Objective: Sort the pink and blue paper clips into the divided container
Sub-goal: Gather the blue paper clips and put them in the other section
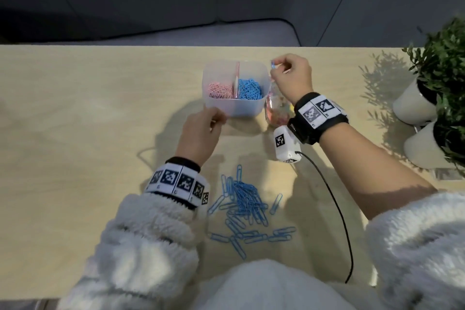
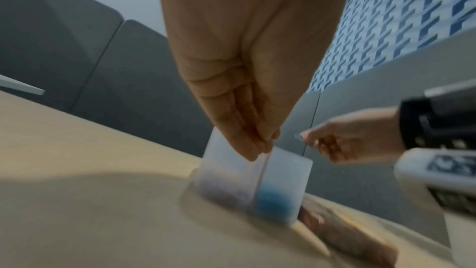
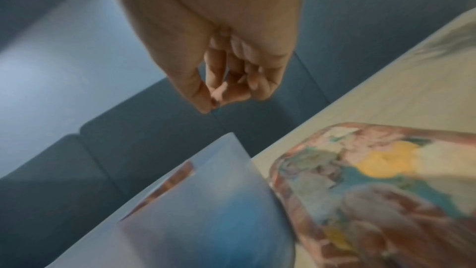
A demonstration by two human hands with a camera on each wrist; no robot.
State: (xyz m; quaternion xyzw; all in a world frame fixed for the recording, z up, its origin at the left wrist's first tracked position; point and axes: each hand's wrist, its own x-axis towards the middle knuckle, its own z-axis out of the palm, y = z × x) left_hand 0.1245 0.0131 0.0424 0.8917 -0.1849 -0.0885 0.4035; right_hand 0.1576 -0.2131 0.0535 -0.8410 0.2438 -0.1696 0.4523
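A translucent divided container [image 1: 235,108] stands mid-table, with pink clips [image 1: 220,89] in its left half and blue clips [image 1: 250,89] in its right half. My right hand [image 1: 275,65] hovers just over the container's right rim and pinches one blue clip [image 1: 272,64] between thumb and forefinger; the left wrist view shows that blue clip [image 2: 298,136] too. My left hand [image 1: 216,118] is at the container's front-left corner. Its fingers [image 2: 247,146] lie nearly straight with the thumb against them, and nothing shows between them. Loose blue clips [image 1: 242,206] lie in a pile near the front edge.
A clear bag of colourful items [image 1: 275,111] lies against the container's right side. Two white pots [image 1: 412,106] with green plants stand at the right edge. A black cable [image 1: 334,209] runs from my right wrist camera across the table to the front edge.
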